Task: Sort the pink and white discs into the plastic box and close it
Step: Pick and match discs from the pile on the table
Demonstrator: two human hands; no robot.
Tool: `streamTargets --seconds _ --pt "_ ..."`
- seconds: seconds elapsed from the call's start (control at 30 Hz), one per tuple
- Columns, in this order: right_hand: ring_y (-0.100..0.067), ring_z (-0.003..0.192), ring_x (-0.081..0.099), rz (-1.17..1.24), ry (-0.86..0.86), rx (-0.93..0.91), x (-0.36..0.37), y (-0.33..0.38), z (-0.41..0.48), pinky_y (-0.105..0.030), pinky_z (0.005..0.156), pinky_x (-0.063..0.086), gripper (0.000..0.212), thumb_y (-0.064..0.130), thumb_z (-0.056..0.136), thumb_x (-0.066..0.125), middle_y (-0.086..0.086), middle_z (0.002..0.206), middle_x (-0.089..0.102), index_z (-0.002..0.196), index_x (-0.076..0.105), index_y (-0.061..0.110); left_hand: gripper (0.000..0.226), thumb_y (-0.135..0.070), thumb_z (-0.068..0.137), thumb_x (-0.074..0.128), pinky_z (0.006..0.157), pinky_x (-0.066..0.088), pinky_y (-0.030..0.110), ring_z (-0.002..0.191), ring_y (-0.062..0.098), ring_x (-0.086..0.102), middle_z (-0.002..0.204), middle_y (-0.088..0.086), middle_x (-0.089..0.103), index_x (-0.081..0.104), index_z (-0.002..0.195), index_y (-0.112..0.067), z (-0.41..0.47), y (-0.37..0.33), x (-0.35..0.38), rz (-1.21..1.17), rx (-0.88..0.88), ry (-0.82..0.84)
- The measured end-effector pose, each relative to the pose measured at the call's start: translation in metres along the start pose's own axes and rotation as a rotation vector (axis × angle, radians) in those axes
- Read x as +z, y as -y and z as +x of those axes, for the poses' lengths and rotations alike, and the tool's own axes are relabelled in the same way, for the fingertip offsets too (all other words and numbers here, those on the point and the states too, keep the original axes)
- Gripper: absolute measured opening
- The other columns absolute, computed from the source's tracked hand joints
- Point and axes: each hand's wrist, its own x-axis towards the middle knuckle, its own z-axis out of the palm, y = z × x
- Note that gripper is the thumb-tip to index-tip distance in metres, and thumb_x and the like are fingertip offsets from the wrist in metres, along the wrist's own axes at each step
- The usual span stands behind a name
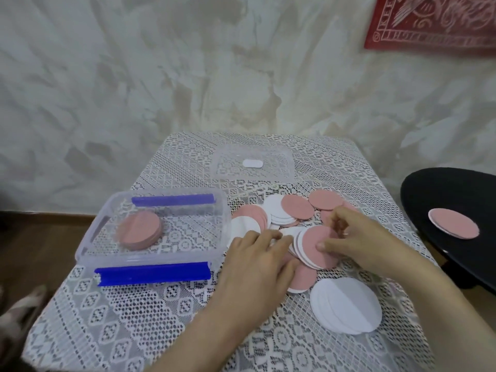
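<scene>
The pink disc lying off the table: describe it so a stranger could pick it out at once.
Start at the lace-covered table and look past its right edge to the black round surface. A pink disc lies flat on it. Unlike the heap of discs on the lace, it lies alone on black.

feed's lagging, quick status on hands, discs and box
Right hand pinches a fan of pink discs; left hand rests on the pile. Plastic box open, pink stack inside, lid apart behind. One pink disc stray on black stool.
</scene>
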Motion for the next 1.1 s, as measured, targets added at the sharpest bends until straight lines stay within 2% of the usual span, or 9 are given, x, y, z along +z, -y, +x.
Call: streamTargets --seconds 0.13,0.27,0.37,0.53,0.63,0.77,0.87,1.0,1.1 --pt "-0.019 0.069 0.056 -0.081 -0.096 -0.004 0.003 -0.005 0.006 -0.036 0.065 0.041 0.026 0.035 0.086 0.078 0.003 0.073 0.062 0.077 0.058 0.021 0.038 -0.043 0.098 0.043 0.087 0.048 0.040 0.109 0.019 0.055 0.128 -0.008 0.060 0.060 0.128 -0.027 -0.005 0.004 -0.001 -0.063 0.009 0.004" --pt "-0.019 0.078 0.059 -0.158 -0.241 -0.049 0.008 -0.012 -0.006 -0.035 0.070 0.043 0.020 0.033 0.093 0.069 0.006 0.080 0.065 0.076 0.059 0.028 0.038 -0.040 0.100 0.046 0.093 0.048 0.038 0.113 0.017 0.051 0.131 -0.009 0.057 0.060 0.132 -0.026 -0.014 0.003 -0.007 -0.130 0.001 -0.004" --pt "-0.016 0.073 0.060 0.009 -0.261 -0.114 0.007 -0.011 -0.012 -0.039 0.071 0.047 0.020 0.028 0.098 0.062 0.006 0.080 0.064 0.079 0.063 0.023 0.041 -0.040 0.101 0.048 0.098 0.046 0.032 0.116 0.013 0.050 0.131 -0.010 0.059 0.057 0.139 -0.025 -0.018 0.002 -0.010 -0.190 -0.047 -0.023" --pt "-0.003 0.059 0.050 0.246 0.031 -0.289 0.022 0.008 -0.028 -0.022 0.060 0.040 0.021 0.018 0.102 0.056 0.016 0.065 0.059 0.084 0.067 0.018 0.029 -0.055 0.096 0.052 0.071 0.038 0.018 0.088 -0.002 0.049 0.087 -0.025 0.060 0.064 0.116 -0.038 -0.021 -0.004 -0.016 -0.345 -0.102 -0.075" --pt "-0.006 0.054 0.051 0.333 0.115 -0.308 0.025 0.013 -0.033 -0.019 0.055 0.041 0.019 0.015 0.103 0.057 0.017 0.057 0.056 0.087 0.068 0.013 0.019 -0.051 0.092 0.062 0.060 0.034 0.013 0.081 -0.002 0.052 0.079 -0.018 0.059 0.067 0.102 -0.036 -0.022 -0.004 -0.016 -0.485 -0.169 -0.121" --pt "-0.002 0.055 0.050 0.346 0.018 -0.261 0.016 0.007 -0.030 -0.019 0.058 0.041 0.016 0.020 0.099 0.063 0.013 0.065 0.065 0.088 0.074 0.017 0.017 -0.043 0.096 0.061 0.055 0.034 0.020 0.071 0.006 0.053 0.071 -0.012 0.057 0.059 0.084 -0.031 -0.021 -0.003 -0.013 -0.493 -0.162 -0.124" --pt "-0.001 0.072 0.057 0.121 -0.100 -0.178 0.009 -0.001 -0.024 -0.030 0.072 0.046 0.002 0.038 0.093 0.070 0.010 0.093 0.071 0.095 0.070 0.037 0.029 -0.034 0.100 0.057 0.052 0.031 0.020 0.062 0.006 0.046 0.068 -0.017 0.053 0.044 0.074 -0.037 -0.019 -0.003 -0.010 -0.490 -0.181 -0.123" --pt "-0.012 0.107 0.056 -0.230 0.027 -0.072 0.007 -0.006 -0.017 -0.037 0.095 0.045 0.074 0.065 0.079 0.071 0.013 0.125 0.050 0.144 0.047 0.040 0.036 -0.029 0.101 0.054 0.051 0.029 0.020 0.058 0.006 0.039 0.070 -0.019 0.050 0.034 0.072 -0.033 -0.016 -0.001 -0.005 -0.519 -0.219 -0.131" --pt "-0.014 0.114 0.055 -0.245 0.037 -0.107 0.011 -0.008 -0.012 -0.038 0.096 0.045 0.078 0.073 0.075 0.068 0.018 0.122 0.044 0.144 0.048 0.042 0.038 -0.029 0.101 0.054 0.050 0.029 0.021 0.056 0.006 0.039 0.068 -0.020 0.050 0.034 0.070 -0.037 -0.014 -0.002 -0.003 -0.504 -0.214 -0.132"
